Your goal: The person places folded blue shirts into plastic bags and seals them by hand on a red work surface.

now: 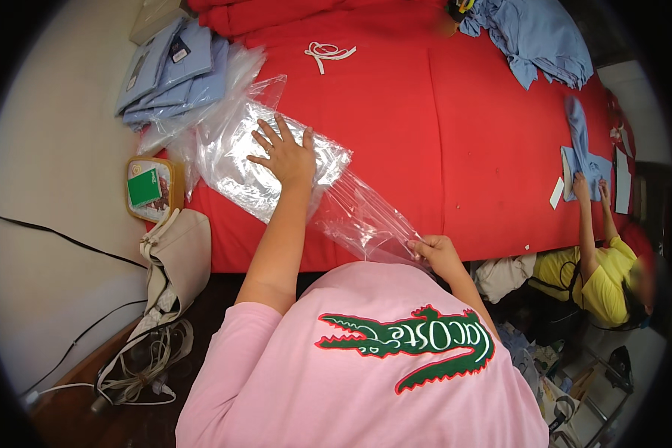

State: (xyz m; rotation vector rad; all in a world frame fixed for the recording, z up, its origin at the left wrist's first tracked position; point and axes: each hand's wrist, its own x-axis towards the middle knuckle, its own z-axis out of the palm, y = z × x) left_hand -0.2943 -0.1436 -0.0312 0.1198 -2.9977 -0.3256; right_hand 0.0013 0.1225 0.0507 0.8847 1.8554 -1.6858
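My left hand (286, 155) lies flat with fingers spread on a stack of clear plastic bags (243, 183) on the red-covered table. In my right hand (435, 252), near the table's front edge, the fingers pinch the end of a clear plastic bag (366, 216). That bag is stretched and creased between the stack and my right hand. More loose clear plastic (235, 82) lies crumpled beyond the stack, beside several folded blue shirts (175, 67) in bags at the far left.
A yellow-rimmed box (173, 187) with a green card (143, 188) sits at the left edge above a beige bag (183, 246). White cord (328, 54) lies on the red cloth (373, 89). Blue garments (534, 37) are heaped far right, where a person in yellow (586, 276) handles a blue garment (593, 168).
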